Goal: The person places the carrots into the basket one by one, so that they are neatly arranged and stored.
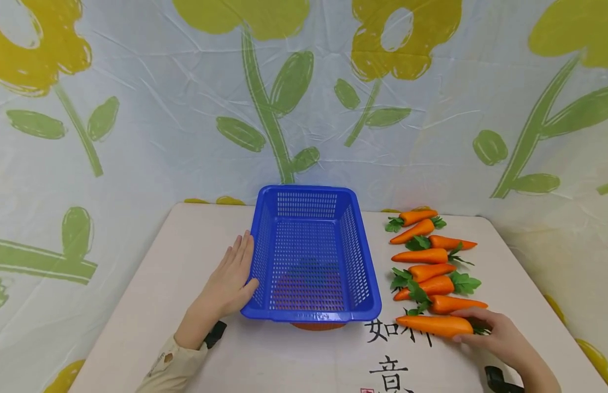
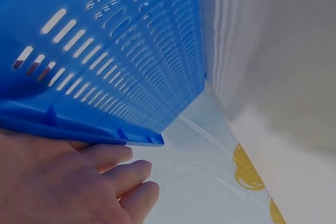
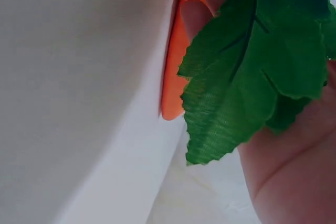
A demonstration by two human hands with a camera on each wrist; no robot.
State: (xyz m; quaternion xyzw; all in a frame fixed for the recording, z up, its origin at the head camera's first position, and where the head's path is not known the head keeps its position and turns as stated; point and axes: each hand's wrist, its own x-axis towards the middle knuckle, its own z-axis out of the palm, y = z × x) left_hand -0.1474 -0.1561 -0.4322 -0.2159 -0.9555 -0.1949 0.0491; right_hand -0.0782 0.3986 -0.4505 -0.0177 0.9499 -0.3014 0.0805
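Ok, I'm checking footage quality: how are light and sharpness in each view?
Head: soft, fairly even light, basket and carrots clearly outlined; left wrist: duller, near basket slots distinct, shading soft on the tabletop; right wrist: a broad, blurry-edged shadow over the tabletop, carrot leaves crisp enough to show veins.

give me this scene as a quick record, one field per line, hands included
basket: blue mesh, between the hands
left hand: touching the basket's left rim
right hand: holding the nearest carrot near its leafy end
carrots: eight, in a column right of the basket
table: pale, with black writing
backdrop: flower-print cloth
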